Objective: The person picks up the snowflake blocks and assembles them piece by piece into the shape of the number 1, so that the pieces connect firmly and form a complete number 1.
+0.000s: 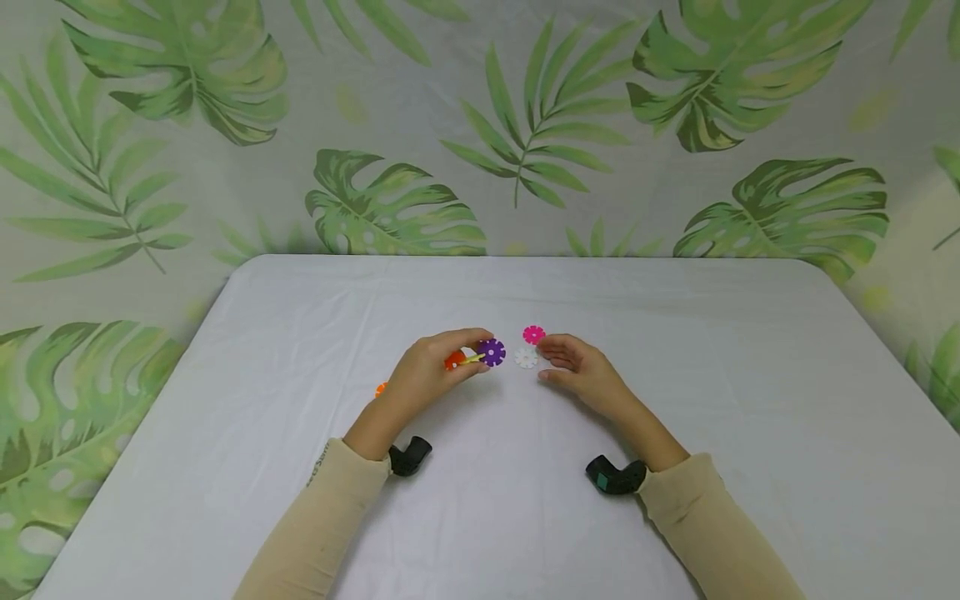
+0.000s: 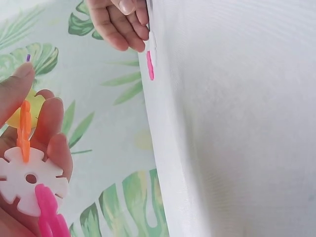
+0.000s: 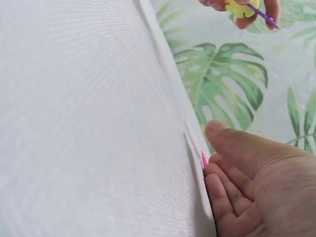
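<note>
My left hand [image 1: 420,371] pinches a chain of interlocking notched snowflake discs between thumb and fingers. A purple disc [image 1: 492,352] is at its front end, joined to a yellow disc [image 3: 241,9]. Behind these, an orange disc [image 2: 23,131], a white disc [image 2: 12,180] and a pink disc [image 2: 51,215] run back along the palm. My right hand [image 1: 588,377] rests low at the table with fingers loosely bent and the thumb apart. Its fingertips are right beside a loose pink disc [image 1: 534,334] and a loose white disc [image 1: 527,358].
An orange piece [image 1: 381,390] shows beside the left wrist, partly hidden by it. The table [image 1: 750,375] wears a white cloth, and a leaf-print curtain [image 1: 405,125] hangs behind it. Black wrist cameras [image 1: 617,476] stick out from both sleeves.
</note>
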Tool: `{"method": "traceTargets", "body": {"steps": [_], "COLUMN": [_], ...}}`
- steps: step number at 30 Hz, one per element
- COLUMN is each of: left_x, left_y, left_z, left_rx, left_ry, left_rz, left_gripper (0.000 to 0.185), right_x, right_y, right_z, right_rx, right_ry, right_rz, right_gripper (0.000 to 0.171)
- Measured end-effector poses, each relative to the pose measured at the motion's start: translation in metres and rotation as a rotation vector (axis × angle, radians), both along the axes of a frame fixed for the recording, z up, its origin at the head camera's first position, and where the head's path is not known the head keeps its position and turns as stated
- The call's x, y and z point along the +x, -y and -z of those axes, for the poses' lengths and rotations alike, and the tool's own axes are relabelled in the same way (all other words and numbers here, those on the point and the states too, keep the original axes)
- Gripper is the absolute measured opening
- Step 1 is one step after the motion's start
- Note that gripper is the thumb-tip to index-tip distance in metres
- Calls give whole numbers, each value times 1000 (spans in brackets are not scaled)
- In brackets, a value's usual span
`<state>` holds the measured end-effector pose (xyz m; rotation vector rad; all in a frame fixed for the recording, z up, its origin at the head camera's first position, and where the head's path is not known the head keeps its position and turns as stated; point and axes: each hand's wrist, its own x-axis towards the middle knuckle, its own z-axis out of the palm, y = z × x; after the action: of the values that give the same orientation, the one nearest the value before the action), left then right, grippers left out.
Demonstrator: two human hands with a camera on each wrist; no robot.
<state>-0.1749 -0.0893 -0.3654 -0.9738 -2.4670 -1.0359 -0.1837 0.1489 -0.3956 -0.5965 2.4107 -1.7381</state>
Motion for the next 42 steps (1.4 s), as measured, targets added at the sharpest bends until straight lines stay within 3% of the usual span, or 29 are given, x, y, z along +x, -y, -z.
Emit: {"method": "traceTargets", "body": {"steps": [7, 11, 22, 34, 42], "left_x": [-1, -1, -2, -3, -3], "left_y": [1, 1, 3, 5, 5], "left_z": [-1, -1, -1, 0, -1], "left_rx": [-8, -4, -1, 9, 33], "left_ry": [-4, 6, 10, -3, 27], "left_rz": [-30, -30, -30, -36, 3], "left_gripper": [39, 38, 37, 37, 36], "right_x": [-16, -18, -24, -20, -17], "right_y": [-4, -1, 7, 9, 8], "right_z": [21, 20, 20, 18, 17], "right_rx": [200, 278, 322, 358, 384], "right_ry": [-24, -24, -102, -38, -121], "right_rz": [48, 82, 78, 88, 86], "right_gripper": [44, 43, 36, 35, 28]}}
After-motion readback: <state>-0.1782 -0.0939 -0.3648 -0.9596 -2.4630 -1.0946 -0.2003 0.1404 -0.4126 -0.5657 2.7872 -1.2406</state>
